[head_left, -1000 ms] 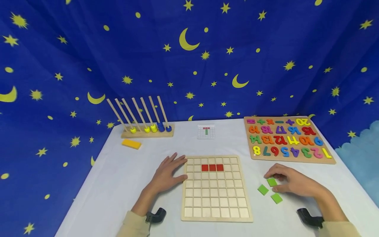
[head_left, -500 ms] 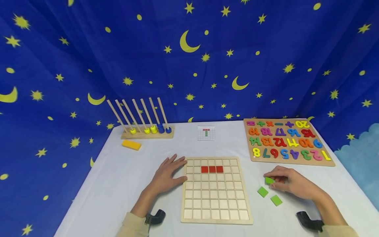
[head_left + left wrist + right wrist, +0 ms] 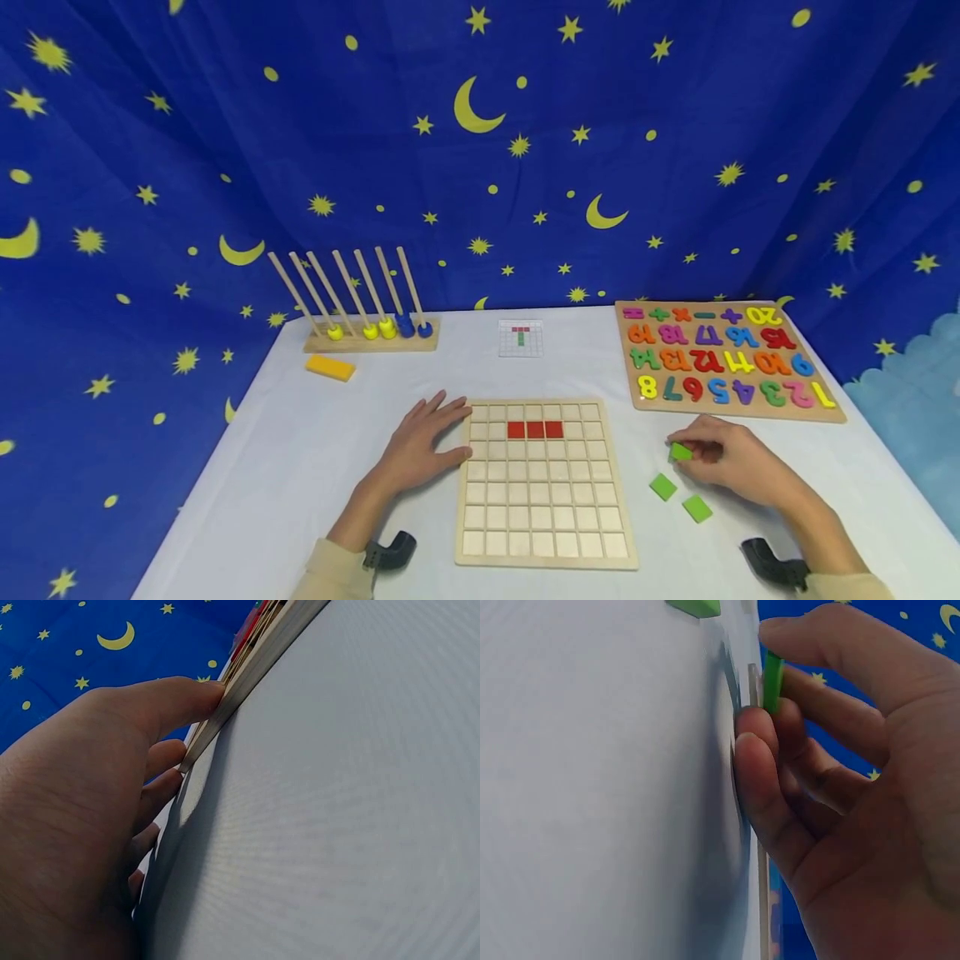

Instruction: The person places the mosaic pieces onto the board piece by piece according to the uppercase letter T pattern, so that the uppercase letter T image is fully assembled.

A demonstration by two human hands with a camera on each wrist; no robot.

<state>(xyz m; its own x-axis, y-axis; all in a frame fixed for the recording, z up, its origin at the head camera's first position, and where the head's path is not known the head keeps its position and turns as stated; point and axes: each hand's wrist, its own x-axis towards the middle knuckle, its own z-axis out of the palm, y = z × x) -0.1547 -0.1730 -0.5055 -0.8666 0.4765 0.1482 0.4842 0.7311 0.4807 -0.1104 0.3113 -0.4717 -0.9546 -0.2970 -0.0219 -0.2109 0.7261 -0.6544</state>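
Observation:
My right hand (image 3: 738,458) pinches a green square tile (image 3: 681,452) between thumb and fingers, raised off the cloth; the right wrist view shows the tile (image 3: 773,681) edge-on. Two more green tiles, one on the left (image 3: 663,487) and one nearer me (image 3: 697,508), lie on the table below that hand. My left hand (image 3: 420,446) rests at the left edge of a wooden grid board (image 3: 546,492), its thumb and fingertips touching the rim, as the left wrist view also shows at the board's edge (image 3: 244,690). Three red tiles (image 3: 535,430) sit side by side in the board's second row from the top.
Behind the board lies a small pattern card (image 3: 521,338) with a red and green T. A peg abacus (image 3: 371,342) and a yellow block (image 3: 331,367) are at the back left. A number puzzle board (image 3: 727,358) lies at the back right.
My right hand has taken hold of the farthest green tile and lifted it from the table. The left hand stays against the board's edge.

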